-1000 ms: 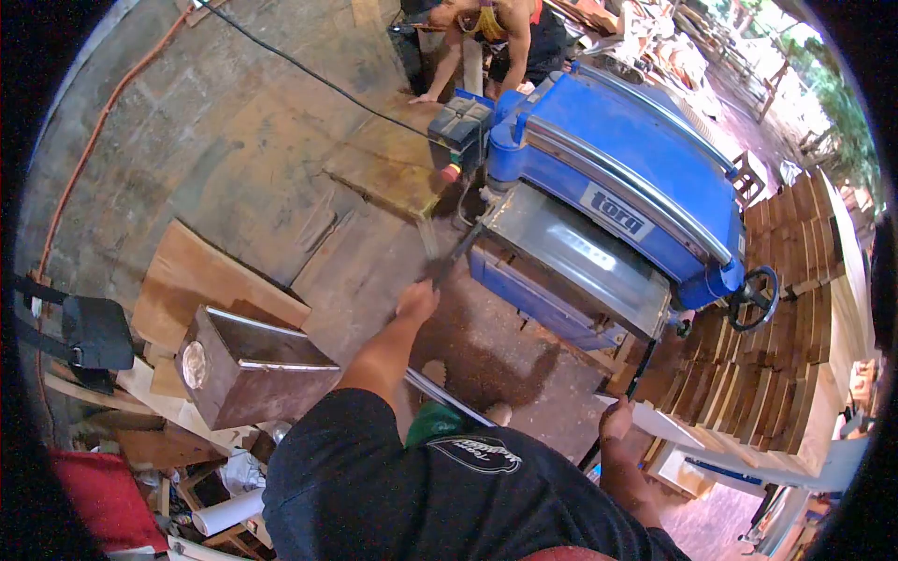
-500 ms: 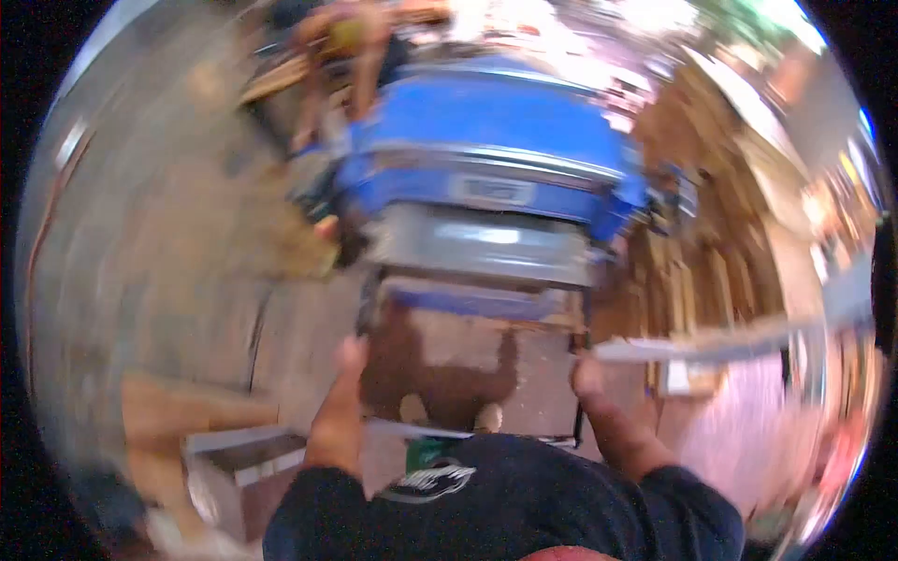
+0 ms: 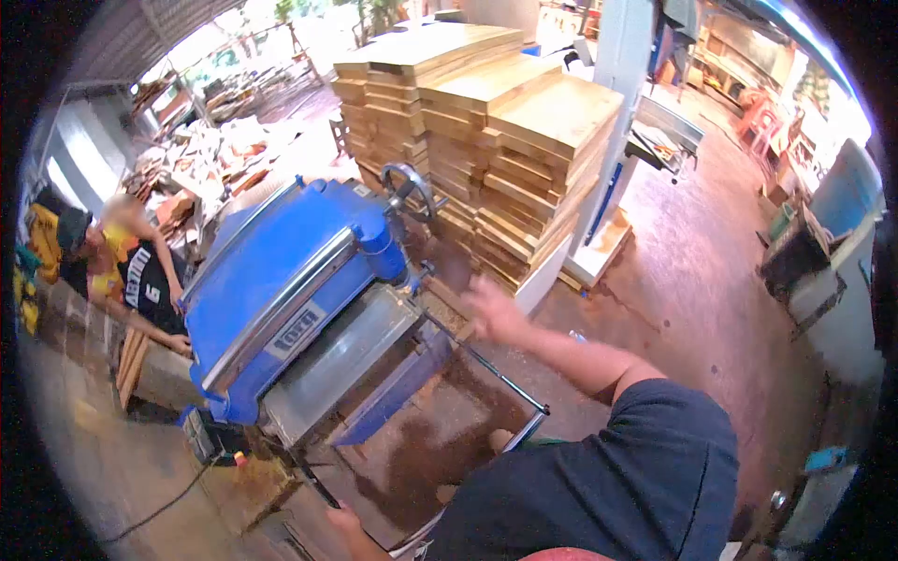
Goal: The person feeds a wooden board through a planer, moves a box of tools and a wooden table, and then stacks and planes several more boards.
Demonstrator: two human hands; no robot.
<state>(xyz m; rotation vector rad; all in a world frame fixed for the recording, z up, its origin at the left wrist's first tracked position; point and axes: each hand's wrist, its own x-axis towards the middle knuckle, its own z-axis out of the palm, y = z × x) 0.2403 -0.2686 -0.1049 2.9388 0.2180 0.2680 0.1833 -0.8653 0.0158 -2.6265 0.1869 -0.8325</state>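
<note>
A large blue thickness planer (image 3: pixel 271 271) stands in front of me, with a grey metal bed (image 3: pixel 346 365) on its near side. Two thin support rails stick out from the bed toward my body. At the lower edge of the view, my left hand (image 3: pixel 344 520) is closed around the left rail (image 3: pixel 321 486). My right hand (image 3: pixel 494 313) is raised near the bed's right corner, above the right rail (image 3: pixel 500 379); its fingers look spread, slightly blurred, with nothing in them. A handwheel (image 3: pixel 412 192) sits at the machine's right end.
A tall stack of wooden boards (image 3: pixel 505 122) stands behind the planer, beside a pale post (image 3: pixel 622 103). Another person (image 3: pixel 140 252) is at the far left side, a hand near the machine. A black cable (image 3: pixel 168 510) runs over the floor. Scrap wood (image 3: pixel 206 168) is heaped behind.
My view has swung to the right, so the planer now appears tilted at the left. My right hand has come off the right rail and lifted. My left hand stays at the left rail.
</note>
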